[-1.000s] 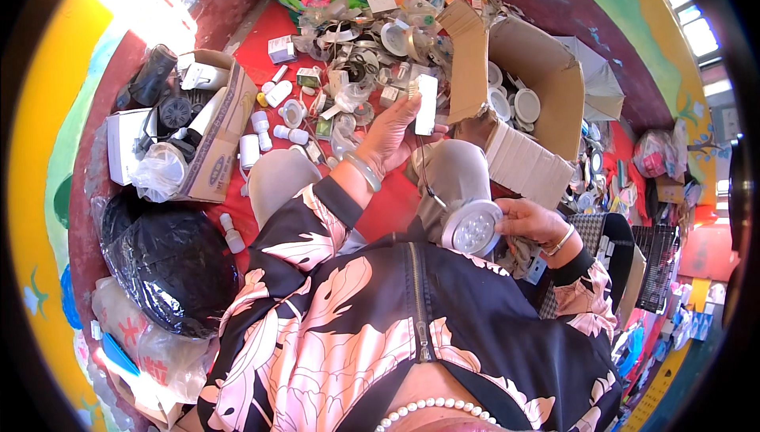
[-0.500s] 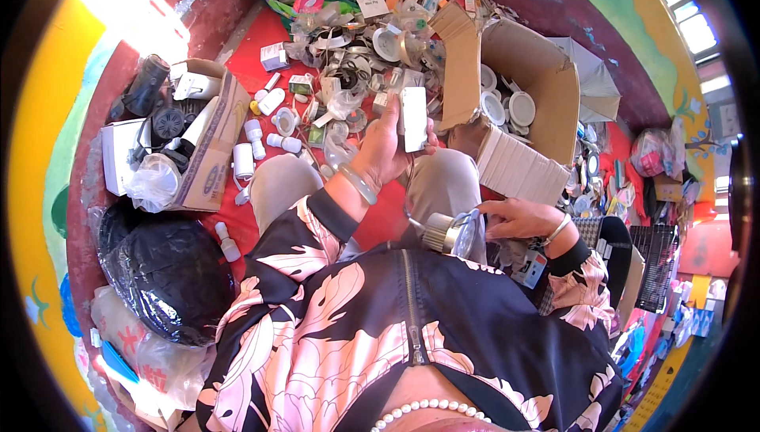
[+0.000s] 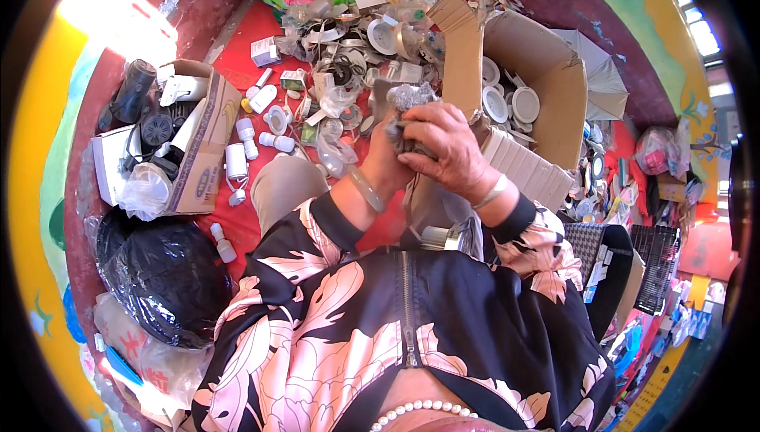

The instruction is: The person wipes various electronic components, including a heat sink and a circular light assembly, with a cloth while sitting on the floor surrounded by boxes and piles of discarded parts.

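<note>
My left hand (image 3: 384, 159) and my right hand (image 3: 447, 147) meet above my knees, fingers closed. A crumpled grey cloth (image 3: 413, 96) bunches between them, gripped by my right hand. My left hand closes around the white lamp driver it held earlier, now mostly covered by cloth and fingers. In my lap rests a metal downlight (image 3: 435, 235) with a silver body, partly hidden by my right forearm; a thin cable runs up from it toward my hands.
A large open carton (image 3: 554, 44) of round white lamps stands at far right. Piled loose lamps and small boxes (image 3: 348, 60) cover the red cloth ahead. A carton of fittings (image 3: 207, 155) and a black plastic bag (image 3: 162, 274) sit at left.
My right hand has left the downlight and risen to my left hand, bringing a grey cloth over the white driver. The downlight now lies in my lap.
</note>
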The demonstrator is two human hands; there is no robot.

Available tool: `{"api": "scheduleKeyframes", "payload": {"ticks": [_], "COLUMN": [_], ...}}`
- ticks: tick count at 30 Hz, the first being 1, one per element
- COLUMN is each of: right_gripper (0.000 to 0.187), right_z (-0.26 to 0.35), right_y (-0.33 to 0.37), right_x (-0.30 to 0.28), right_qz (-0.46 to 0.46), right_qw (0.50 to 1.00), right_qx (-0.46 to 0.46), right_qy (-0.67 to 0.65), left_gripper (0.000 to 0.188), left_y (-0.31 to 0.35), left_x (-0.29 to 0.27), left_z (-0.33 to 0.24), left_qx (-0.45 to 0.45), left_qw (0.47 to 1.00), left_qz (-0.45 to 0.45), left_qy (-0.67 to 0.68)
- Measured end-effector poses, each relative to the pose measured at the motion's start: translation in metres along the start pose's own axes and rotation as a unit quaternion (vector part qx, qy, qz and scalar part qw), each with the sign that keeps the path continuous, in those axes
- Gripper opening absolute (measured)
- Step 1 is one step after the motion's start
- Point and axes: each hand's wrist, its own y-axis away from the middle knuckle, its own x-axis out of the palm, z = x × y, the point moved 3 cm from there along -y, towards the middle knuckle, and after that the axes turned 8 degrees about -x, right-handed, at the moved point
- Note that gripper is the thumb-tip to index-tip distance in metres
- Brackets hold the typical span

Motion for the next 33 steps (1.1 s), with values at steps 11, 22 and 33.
{"api": "scheduleKeyframes", "payload": {"ticks": [11, 22, 33], "right_gripper": [0.013, 0.014, 0.013], "right_z": [-0.035, -0.016, -0.075], "right_y": [-0.008, 0.001, 0.053], "right_x": [-0.005, -0.001, -0.05], "right_qz": [-0.131, -0.102, -0.396], "right_qw": [0.981, 0.986, 0.807], "right_qx": [0.063, -0.002, 0.353], "right_qy": [0.13, 0.131, -0.261], "left_gripper": [0.04, 0.043, 0.049], "left_y": [0.003, 0.001, -0.004], "left_x": [0.04, 0.035, 0.019], "left_z": [-0.001, -0.002, -0.009], "left_qx": [-0.016, -0.02, -0.019], "left_qw": [0.983, 0.985, 0.988], "left_qz": [-0.119, -0.123, -0.11], "left_qy": [-0.136, -0.121, -0.103]}}
